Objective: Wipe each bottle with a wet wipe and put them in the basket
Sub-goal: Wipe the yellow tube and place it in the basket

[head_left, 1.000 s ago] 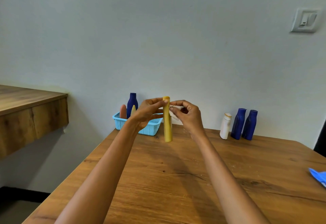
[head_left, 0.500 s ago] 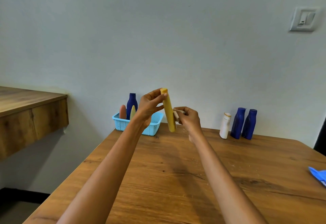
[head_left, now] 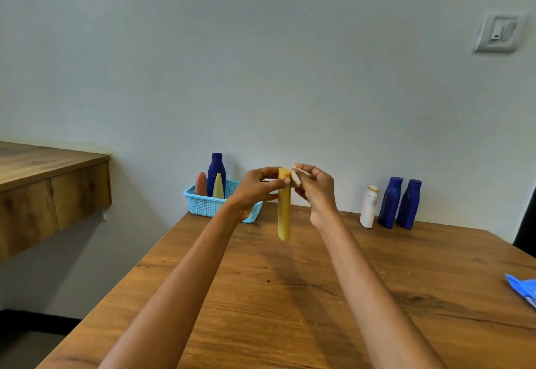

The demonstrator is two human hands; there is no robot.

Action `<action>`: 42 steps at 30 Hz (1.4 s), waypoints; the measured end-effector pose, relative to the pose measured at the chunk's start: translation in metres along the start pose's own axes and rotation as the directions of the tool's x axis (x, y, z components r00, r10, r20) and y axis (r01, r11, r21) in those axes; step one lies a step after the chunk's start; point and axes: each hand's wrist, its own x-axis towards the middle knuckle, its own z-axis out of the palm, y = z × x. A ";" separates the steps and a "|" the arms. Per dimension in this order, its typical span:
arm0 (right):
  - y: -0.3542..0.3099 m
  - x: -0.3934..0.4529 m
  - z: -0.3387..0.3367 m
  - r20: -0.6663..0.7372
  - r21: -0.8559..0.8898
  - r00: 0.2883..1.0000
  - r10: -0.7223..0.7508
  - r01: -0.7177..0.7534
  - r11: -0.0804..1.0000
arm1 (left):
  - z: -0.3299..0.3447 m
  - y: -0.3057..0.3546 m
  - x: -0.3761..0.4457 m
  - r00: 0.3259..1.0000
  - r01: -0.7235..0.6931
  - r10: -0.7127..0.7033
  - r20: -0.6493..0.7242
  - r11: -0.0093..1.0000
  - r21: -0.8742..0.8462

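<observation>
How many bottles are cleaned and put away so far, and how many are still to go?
Three bottles already stand in the blue basket. The left hand holds a yellow tube while the right hand rubs a wipe near its top. A white bottle and two blue bottles wait.

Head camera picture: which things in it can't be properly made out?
- Crumpled white wet wipe: mostly hidden inside the right hand.
- Light blue plastic basket: its right end is behind the left hand.
- Tall yellow tube bottle: any label is too small to read.
- Blue packet: cut off by the right edge.
</observation>
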 end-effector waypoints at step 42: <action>0.029 0.008 -0.036 -0.040 -0.176 0.910 0.413 -0.414 0.893 | 0.026 -0.046 0.002 0.929 0.084 0.031 -0.368 0.953 0.293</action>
